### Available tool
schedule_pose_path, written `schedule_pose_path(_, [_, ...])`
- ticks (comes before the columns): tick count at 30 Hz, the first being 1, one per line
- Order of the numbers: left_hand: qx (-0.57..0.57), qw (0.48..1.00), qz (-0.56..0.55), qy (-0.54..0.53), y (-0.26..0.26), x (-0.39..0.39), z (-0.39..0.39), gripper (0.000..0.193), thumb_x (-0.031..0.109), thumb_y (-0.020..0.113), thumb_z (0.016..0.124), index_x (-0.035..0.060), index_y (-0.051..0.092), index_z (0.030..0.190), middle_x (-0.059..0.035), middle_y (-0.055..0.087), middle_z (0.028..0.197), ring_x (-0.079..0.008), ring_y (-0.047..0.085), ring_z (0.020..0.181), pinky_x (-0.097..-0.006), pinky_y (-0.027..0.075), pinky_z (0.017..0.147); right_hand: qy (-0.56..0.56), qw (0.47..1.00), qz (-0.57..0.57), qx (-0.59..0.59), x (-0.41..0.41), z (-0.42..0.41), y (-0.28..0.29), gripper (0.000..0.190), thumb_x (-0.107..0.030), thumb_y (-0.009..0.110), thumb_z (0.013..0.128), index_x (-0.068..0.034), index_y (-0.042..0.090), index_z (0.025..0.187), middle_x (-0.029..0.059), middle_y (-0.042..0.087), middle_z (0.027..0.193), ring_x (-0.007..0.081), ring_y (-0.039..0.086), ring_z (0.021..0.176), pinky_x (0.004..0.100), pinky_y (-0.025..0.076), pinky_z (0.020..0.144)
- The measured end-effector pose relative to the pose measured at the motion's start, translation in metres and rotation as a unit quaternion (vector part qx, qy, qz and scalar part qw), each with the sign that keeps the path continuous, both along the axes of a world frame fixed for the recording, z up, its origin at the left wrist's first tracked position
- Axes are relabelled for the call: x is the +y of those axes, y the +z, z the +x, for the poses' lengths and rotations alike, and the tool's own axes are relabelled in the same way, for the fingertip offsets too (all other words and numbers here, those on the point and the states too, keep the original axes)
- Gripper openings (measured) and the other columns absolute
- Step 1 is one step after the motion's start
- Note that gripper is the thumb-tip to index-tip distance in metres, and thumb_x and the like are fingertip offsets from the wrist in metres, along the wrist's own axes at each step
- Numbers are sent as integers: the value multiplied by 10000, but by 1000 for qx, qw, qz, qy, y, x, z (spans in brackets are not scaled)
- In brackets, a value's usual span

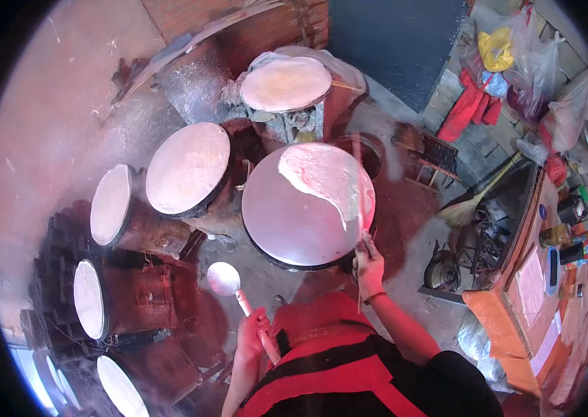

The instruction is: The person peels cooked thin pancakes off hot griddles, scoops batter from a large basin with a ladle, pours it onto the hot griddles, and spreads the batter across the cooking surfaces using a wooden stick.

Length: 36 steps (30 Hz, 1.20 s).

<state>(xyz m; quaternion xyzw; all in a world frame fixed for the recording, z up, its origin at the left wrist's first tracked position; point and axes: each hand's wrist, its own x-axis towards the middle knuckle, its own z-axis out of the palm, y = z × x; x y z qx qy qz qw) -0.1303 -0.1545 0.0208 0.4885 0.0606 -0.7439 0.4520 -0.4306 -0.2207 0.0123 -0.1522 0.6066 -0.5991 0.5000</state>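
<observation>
A round flat griddle (288, 224) stands before me. White batter (325, 172) covers part of its top in a curved patch at the far right; the bare part is smooth and grey. My right hand (370, 268) grips a long thin stick (360, 193), which reaches across the griddle's right side over the batter. The stick is blurred, and whether it touches the batter I cannot tell. In my left hand (252, 331) is the handle of a round ladle (223, 279). Its whitish bowl is held above the floor, left of the griddle's near edge and apart from it.
More griddles, each covered with a pale layer, stand around: one at the back (286, 83), one close left (188, 168), several farther left (110, 204). At the right are an orange-sided table (502, 333) bearing jars and a phone, a broom (460, 211) and a small chair (437, 161).
</observation>
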Motion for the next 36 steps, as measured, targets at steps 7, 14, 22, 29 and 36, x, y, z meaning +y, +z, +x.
schedule_pose_path(7, [-71, 995, 38, 58, 7, 16, -29, 81, 94, 597, 856, 51, 529, 857, -28, 512, 690, -156, 509, 569, -275, 470, 523, 174, 984, -17, -14, -48, 13, -5, 379, -198, 566, 922, -135, 527, 1294, -61, 444, 609, 39, 337, 432, 224, 269, 380])
schedule_pose_path(14, [-120, 992, 12, 34, 4, 31, -25, 186, 115, 624, 847, 75, 534, 1004, -41, 588, 946, -166, 583, 885, -313, 486, 797, 228, 971, 63, -39, -42, -47, 10, 374, -312, 578, 904, -215, 543, 1263, -49, 392, 525, 62, 318, 361, 244, 228, 333])
schedule_pose_path(22, [-78, 997, -14, 11, -19, 42, 0, 240, 86, 601, 844, 70, 530, 1072, -1, 551, 923, -127, 561, 885, -307, 453, 884, 375, 926, 21, 26, -71, -35, 15, 401, -253, 544, 919, -212, 501, 1316, -70, 347, 497, 57, 289, 358, 247, 225, 332])
schedule_pose_path(29, [-126, 990, 37, 52, 6, 38, -5, 275, 106, 612, 852, 45, 536, 1108, -31, 541, 1053, -148, 513, 1044, -319, 416, 963, 353, 929, 99, 47, -78, -93, 26, 274, -240, 536, 915, -155, 600, 1167, -59, 394, 505, 57, 342, 368, 240, 240, 340])
schedule_pose_path(36, [-114, 992, 23, 58, 9, 54, -4, 279, 137, 607, 865, 51, 538, 1122, -16, 548, 1055, -151, 519, 1026, -304, 423, 922, 463, 884, 63, 17, -85, -75, 4, 314, -235, 585, 895, -196, 590, 1207, -61, 379, 502, 60, 356, 383, 239, 256, 348])
